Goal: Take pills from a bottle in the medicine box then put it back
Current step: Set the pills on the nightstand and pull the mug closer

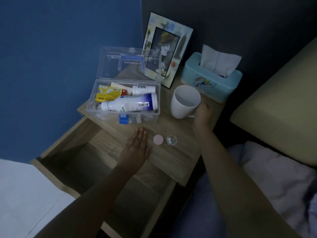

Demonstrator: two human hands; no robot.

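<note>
- Clear medicine box (pixel 96 107) sat open on the desk (pixel 180 155); yellow pack (pixel 108 97) read "500".
- White bottle (pixel 130 104) lay inside, barcoded.
- Left hand (pixel 137 148) rested flat, empty.
- Right hand (pixel 203 114) gripped a white mug (pixel 184 102).

A white mug (pixel 184 102) stood upright on the wooden tabletop (pixel 178 157), near a teal tissue box (pixel 211 83) with a tissue sticking up. Behind them a picture frame (pixel 169 48) leaned against the dark wall. Below, an open drawer (pixel 106 169) gaped, and pale bedding (pixel 277 172) lay at right
</note>
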